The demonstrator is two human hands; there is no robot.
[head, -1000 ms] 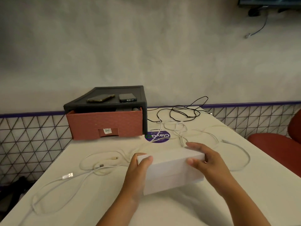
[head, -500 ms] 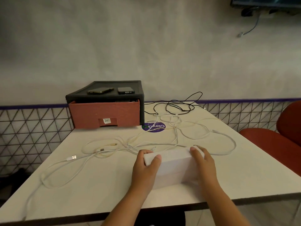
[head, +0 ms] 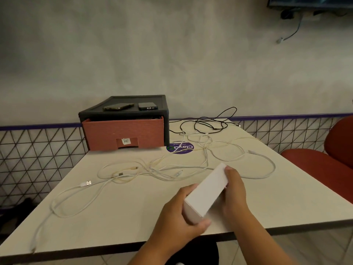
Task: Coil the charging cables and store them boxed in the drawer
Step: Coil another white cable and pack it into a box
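A pale table (head: 124,217) fills most of the view, with a red chair (head: 324,165) standing at its right side. At the far left of the table, against the wall, sits a dark drawer unit (head: 124,113) with a reddish drawer (head: 122,131) whose front carries a small label in its handle recess. Loose white charging cables (head: 156,170) sprawl uncoiled across the middle of the table, from its left front edge to its right side. A black cable (head: 208,124) lies tangled at the far edge, beside the drawer unit.

Near the front edge, both hands hold a closed white box (head: 207,192), tilted with its far end raised. The left hand (head: 175,219) grips the near, lower end, thumb wrapped round the corner. The right hand (head: 235,194) clasps the right long side with fingers curled over it.

A purple round sticker (head: 180,148) lies under the cables by the drawer. Two phones (head: 118,107) (head: 147,106) rest on top of the unit. A USB plug (head: 87,183) lies on the table's left part.
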